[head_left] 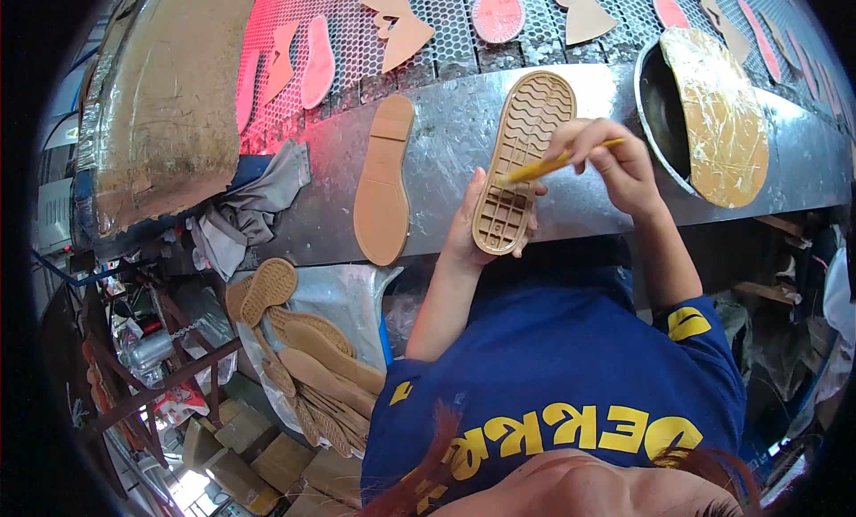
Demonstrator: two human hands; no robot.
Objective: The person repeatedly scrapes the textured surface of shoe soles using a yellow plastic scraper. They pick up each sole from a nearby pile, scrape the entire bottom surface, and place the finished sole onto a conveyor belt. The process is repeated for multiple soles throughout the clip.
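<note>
A tan shoe sole (539, 107) with a ridged, gridded cavity faces up in front of me, tilted at the metal table's front edge. My left hand (465, 227) is closed around its lower end, thumb on one side and fingertips on the other. A yellow brush (542, 168) is pinched in my right hand (615, 160), its tip at the gridded part of the sole. Whether the bristles touch the sole is hard to tell. To the left, a second tan sole (383, 183) lies smooth side up on the metal table (464, 125).
A round pot (662, 116), partly covered by a taped cardboard piece (720, 116), stands right. Beyond runs a mesh conveyor (446, 27) carrying pink insoles (497, 11) and tan cut-outs (399, 27). At left are a grey cloth (245, 218), a large cardboard sheet (169, 98) and piled soles (325, 365).
</note>
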